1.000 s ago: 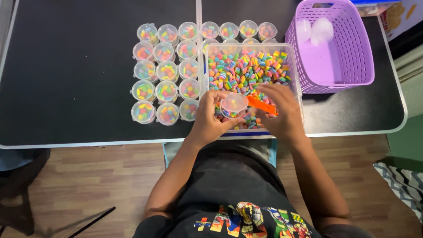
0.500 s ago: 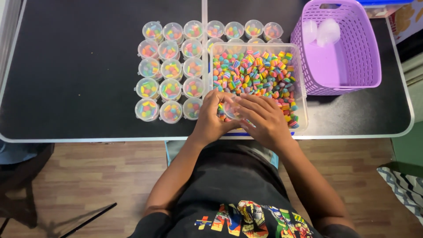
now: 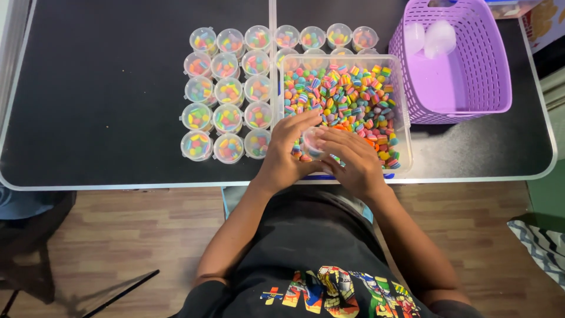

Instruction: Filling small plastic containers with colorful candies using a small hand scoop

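Observation:
A clear plastic bin (image 3: 401, 112) full of small multicoloured striped pieces (image 3: 347, 97) stands at the near edge of a black table (image 3: 106, 100). Over its near left corner my left hand (image 3: 283, 154) grips a small clear round cup (image 3: 313, 141). My right hand (image 3: 352, 159) rests on the cup's top, fingers spread over it. An orange scoop (image 3: 371, 142) lies partly buried in the pieces just right of my right hand.
Several small lidded cups filled with coloured pieces (image 3: 226, 91) stand in rows left of the bin and behind it (image 3: 323, 36). A purple slotted basket (image 3: 494, 65) with a few empty clear cups (image 3: 429, 38) is at the right. Wooden floor lies below.
One second ago my right hand held the orange scoop at the cup. The scoop now lies in the bin and my right hand covers the cup's top.

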